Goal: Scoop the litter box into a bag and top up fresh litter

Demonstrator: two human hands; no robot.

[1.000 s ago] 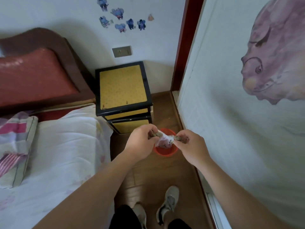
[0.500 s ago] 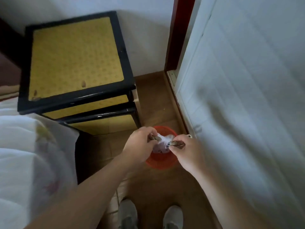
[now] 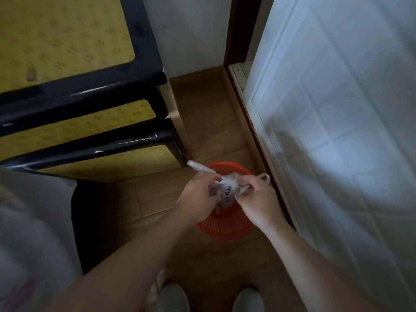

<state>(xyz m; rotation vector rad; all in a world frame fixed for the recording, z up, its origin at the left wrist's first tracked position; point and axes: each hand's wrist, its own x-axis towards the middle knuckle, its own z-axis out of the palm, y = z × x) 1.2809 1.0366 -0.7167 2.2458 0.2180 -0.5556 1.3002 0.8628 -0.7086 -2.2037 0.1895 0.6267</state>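
A small white plastic bag with dark print hangs bunched between my two hands, directly over a red slotted plastic basket standing on the wooden floor. My left hand grips the bag's left side, and one twisted handle strip sticks out up and to the left. My right hand pinches the bag's right side, with a handle loop poking out beside the door. What the bag holds is hidden.
A black-framed yellow nightstand stands to the upper left. A white bed cover fills the left edge. A white panelled door runs along the right, close to the basket. My two shoes stand on the floor below.
The view has tilted down and closed in on the basket. Both hands, still holding the bag, have sunk lower toward the basket, and the bag's handle ends now stick out to each side.
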